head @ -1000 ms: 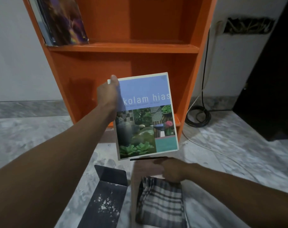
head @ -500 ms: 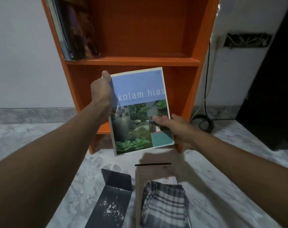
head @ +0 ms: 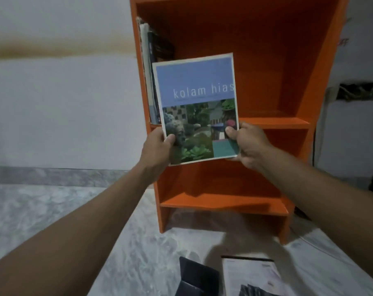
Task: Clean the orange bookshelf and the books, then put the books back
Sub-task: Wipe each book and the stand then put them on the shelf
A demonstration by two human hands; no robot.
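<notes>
- At 9 o'clock of the frame, pale wall (head: 53, 107); below it, toward 8 o'clock, grey marbled floor (head: 53, 210).
- Reaching in from 7 o'clock, left hand (head: 158, 146), clamped on the book's lower left corner; thumb curled onto the cover, other fingers behind it and out of sight.
- At 12 o'clock of that hand, shelved books (head: 152, 71), upright on the upper board against the left side panel, partly hidden by the held cover.
- Near centre, book (head: 198, 92), held in the air by both hands, cover toward the camera, top leaning slightly toward 11 o'clock; "kolam hias" in white on a blue band, garden photo beneath. In front of the upper compartment, just beside the shelved books; touching them or not, impossible to tell.
- Behind it, spreading from 12 to 4 o'clock, orange bookshelf (head: 266, 60), standing on the floor; one board at the book's 3 o'clock, another at its 6 o'clock.
- Reaching in from 4 o'clock, right hand (head: 249, 144), pinching the book's lower right corner; thumb pressed on the cover near the edge, fingers curled behind and under.
- At 6 o'clock of the frame, on the floor, dark object (head: 194, 278), cut off by the frame edge.
- Just at its 3 o'clock, white pad (head: 245, 274), with a striped cloth (head: 258, 291) on its near end.
- At 3 o'clock of the frame, dark ragged hole (head: 360, 91) in the wall.
</notes>
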